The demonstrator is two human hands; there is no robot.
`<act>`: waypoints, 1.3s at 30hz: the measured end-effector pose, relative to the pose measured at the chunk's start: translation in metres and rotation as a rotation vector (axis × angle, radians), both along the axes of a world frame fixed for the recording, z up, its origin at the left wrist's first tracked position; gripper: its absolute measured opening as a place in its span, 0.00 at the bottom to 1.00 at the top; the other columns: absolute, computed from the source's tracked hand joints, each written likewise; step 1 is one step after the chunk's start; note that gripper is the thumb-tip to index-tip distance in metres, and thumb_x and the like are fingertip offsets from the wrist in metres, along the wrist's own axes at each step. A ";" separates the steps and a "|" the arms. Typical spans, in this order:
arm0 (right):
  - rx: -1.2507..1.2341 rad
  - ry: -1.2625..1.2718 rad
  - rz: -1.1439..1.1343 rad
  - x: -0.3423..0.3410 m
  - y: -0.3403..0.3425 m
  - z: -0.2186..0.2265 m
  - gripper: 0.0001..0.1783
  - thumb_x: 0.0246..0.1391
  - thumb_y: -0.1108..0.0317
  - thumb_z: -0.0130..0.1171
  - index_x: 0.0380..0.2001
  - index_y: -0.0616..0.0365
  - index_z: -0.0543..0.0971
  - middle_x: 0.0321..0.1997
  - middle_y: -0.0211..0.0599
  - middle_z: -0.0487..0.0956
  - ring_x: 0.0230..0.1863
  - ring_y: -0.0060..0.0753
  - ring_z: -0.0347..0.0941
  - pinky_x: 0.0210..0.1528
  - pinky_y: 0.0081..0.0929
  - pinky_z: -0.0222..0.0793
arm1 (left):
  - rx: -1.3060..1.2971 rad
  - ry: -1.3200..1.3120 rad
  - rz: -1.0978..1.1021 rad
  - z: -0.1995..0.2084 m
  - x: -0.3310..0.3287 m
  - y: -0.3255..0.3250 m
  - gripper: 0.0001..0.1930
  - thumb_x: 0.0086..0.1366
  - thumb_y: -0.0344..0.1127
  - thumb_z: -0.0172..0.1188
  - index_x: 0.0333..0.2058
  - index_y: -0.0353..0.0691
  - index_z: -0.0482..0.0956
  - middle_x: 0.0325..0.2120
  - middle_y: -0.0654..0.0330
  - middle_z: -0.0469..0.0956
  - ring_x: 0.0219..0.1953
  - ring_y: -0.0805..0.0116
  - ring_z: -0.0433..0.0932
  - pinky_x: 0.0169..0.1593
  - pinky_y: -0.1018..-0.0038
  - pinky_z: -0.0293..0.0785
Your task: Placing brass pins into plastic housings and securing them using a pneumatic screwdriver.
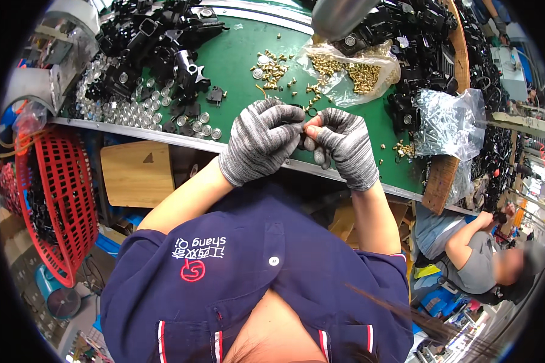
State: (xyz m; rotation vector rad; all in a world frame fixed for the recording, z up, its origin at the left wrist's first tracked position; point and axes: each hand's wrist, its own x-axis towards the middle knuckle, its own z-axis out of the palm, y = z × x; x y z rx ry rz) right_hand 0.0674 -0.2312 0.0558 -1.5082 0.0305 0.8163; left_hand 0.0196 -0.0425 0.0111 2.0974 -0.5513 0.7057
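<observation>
My left hand (257, 142), in a grey knit glove, is closed with its fingertips pinching a small black part (311, 112) that ends in a ring. My right hand (349, 148), gloved the same way, meets it from the other side, with bare thumb and finger tips closed on the same part. Most of the part is hidden by my fingers. Both hands are above the front edge of the green tabletop (239, 66). Just beyond them lie loose brass screws (275, 69) and an open clear bag (375, 75) of more screws.
Black plastic parts (157, 45) and small round metal-and-clear pieces (142, 112) are heaped at left. A bag of silver screws (448, 121) rests by a wooden board (441, 184) at right. A red basket (66, 187) stands lower left; another person (466, 248) sits at right.
</observation>
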 end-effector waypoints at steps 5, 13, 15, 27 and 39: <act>-0.193 -0.176 -0.021 -0.007 0.011 0.004 0.10 0.57 0.73 0.65 0.41 0.65 0.81 0.22 0.33 0.80 0.16 0.15 0.71 0.17 0.14 0.64 | -0.027 -0.063 -0.001 -0.005 0.002 0.001 0.07 0.47 0.27 0.68 0.28 0.40 0.81 0.34 0.59 0.81 0.32 0.57 0.80 0.34 0.64 0.76; 0.125 -1.029 -0.166 0.068 0.047 0.050 0.21 0.52 0.70 0.69 0.49 0.66 0.79 0.30 0.36 0.81 0.24 0.22 0.76 0.30 0.20 0.75 | -0.011 -0.069 -0.014 -0.005 0.002 0.003 0.12 0.45 0.25 0.69 0.31 0.39 0.80 0.37 0.55 0.82 0.33 0.54 0.80 0.36 0.63 0.76; 0.131 -1.252 -0.143 0.094 0.093 0.066 0.37 0.48 0.63 0.72 0.59 0.65 0.68 0.42 0.41 0.76 0.38 0.32 0.74 0.44 0.29 0.75 | -0.007 -0.085 -0.004 -0.005 0.000 0.004 0.12 0.45 0.25 0.69 0.31 0.39 0.80 0.37 0.55 0.82 0.33 0.54 0.80 0.36 0.63 0.76; 0.159 -1.012 -0.534 0.198 0.178 0.047 0.40 0.47 0.65 0.73 0.63 0.53 0.65 0.49 0.34 0.75 0.41 0.27 0.73 0.37 0.27 0.76 | -0.003 -0.139 -0.006 -0.006 -0.002 -0.001 0.09 0.46 0.25 0.67 0.29 0.38 0.79 0.37 0.55 0.82 0.33 0.54 0.80 0.36 0.63 0.76; 0.667 -0.842 -0.112 0.123 0.107 0.041 0.19 0.50 0.72 0.70 0.44 0.62 0.76 0.29 0.31 0.78 0.26 0.20 0.74 0.31 0.24 0.74 | -0.019 -0.126 -0.004 -0.008 0.002 0.002 0.09 0.47 0.25 0.67 0.30 0.38 0.79 0.37 0.55 0.82 0.32 0.54 0.80 0.34 0.63 0.76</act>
